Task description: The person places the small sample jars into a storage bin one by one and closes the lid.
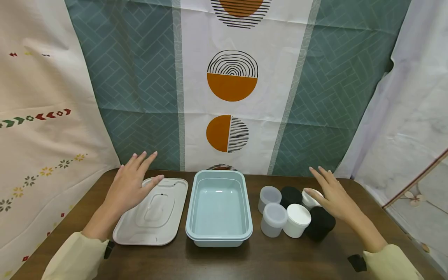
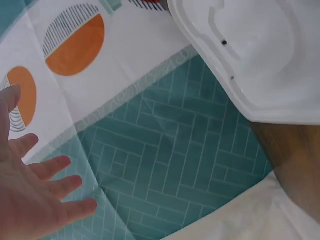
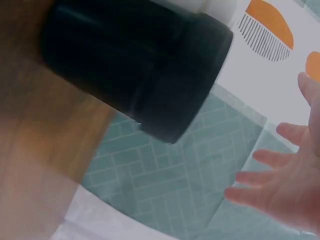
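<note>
My left hand (image 1: 128,186) hovers over the upper left of a flat white lid (image 1: 164,233), its fingers spread and holding nothing. In the left wrist view the lid's corner shows at upper right, apart from the fingers. A light blue rectangular tub (image 1: 219,210) stands mid-table. Over the right side of a group of small lidded jars, my right hand (image 1: 332,196) is raised with straight fingers and nothing held. The group has translucent jars (image 1: 274,221), white jars (image 1: 296,221) and black jars (image 1: 319,223). One black jar (image 3: 125,55) looms large in the right wrist view.
Everything stands on a dark brown wooden table (image 1: 224,264). Behind its far edge hangs a patterned green and white cloth (image 1: 140,77). A cream cloth (image 1: 42,155) closes the left side, and a pale marbled sheet (image 1: 402,136) the right.
</note>
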Demonstrator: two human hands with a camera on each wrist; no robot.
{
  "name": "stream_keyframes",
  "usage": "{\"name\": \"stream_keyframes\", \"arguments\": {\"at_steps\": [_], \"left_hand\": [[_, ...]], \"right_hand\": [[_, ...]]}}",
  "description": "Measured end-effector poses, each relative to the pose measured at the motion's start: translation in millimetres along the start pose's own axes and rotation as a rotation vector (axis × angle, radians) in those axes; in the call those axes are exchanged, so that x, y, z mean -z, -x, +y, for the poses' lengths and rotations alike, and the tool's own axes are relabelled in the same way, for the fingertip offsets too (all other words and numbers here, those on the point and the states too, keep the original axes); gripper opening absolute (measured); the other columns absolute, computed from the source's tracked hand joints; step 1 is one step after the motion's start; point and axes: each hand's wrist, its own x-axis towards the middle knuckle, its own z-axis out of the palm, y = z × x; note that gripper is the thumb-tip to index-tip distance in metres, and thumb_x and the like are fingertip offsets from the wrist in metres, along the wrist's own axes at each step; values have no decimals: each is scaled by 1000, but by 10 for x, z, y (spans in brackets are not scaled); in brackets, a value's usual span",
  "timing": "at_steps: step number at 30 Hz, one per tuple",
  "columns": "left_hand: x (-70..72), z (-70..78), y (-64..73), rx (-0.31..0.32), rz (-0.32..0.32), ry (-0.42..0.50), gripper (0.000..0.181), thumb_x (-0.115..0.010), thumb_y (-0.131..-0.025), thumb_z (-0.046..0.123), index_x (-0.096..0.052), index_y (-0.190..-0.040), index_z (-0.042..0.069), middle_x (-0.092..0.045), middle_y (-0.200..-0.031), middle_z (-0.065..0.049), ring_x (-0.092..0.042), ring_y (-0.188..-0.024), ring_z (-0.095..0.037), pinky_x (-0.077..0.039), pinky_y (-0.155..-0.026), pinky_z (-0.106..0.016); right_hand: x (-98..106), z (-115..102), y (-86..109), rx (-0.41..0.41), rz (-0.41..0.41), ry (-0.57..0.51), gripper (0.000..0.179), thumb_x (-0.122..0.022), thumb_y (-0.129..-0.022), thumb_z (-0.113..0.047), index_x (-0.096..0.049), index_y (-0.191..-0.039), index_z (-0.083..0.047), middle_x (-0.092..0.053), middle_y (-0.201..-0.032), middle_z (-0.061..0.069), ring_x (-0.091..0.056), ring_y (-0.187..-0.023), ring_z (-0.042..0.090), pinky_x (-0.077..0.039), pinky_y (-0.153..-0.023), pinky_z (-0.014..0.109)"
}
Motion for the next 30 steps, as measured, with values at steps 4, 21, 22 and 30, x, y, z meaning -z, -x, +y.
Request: {"name": "stream_keyframes", "arguments": {"at_steps": [4,21,22,30], "left_hand": [[-63,39,25,-34,15,70,67,-57,-88,40,-31,-141,9,-36,-136,-27,-26,-127,-47,-23,-96,-64],[-423,276,176,-29,-69,356,67,-58,-89,35,-29,-142,6,-37,-140,-19,-33,-126,-39,-28,-98,-56],[-448,285,184,-28,-74,367,67,-59,-89,33,-29,-142,6,-36,-140,-18,-33,-127,-39,-28,-98,-56],[-587,361,278,20,-117,439,67,-59,-88,38,-31,-141,9,-39,-138,-20,-36,-125,-40,-30,-94,-61]], "right_hand": [[-8,50,88,-8,12,-30,72,-53,-91,-37,-17,-145,-6,-14,-145,28,-15,-128,52,-21,-89,70],[-125,204,417,9,27,-165,75,-61,-88,-27,-17,-145,-4,-21,-141,32,-20,-125,54,-22,-87,69],[-133,211,429,8,23,-171,76,-61,-88,-27,-17,-145,-4,-22,-140,32,-20,-125,53,-22,-87,69],[-234,227,506,13,19,-164,77,-66,-84,-27,-24,-141,3,-33,-134,28,-38,-117,48,-32,-85,62]]}}
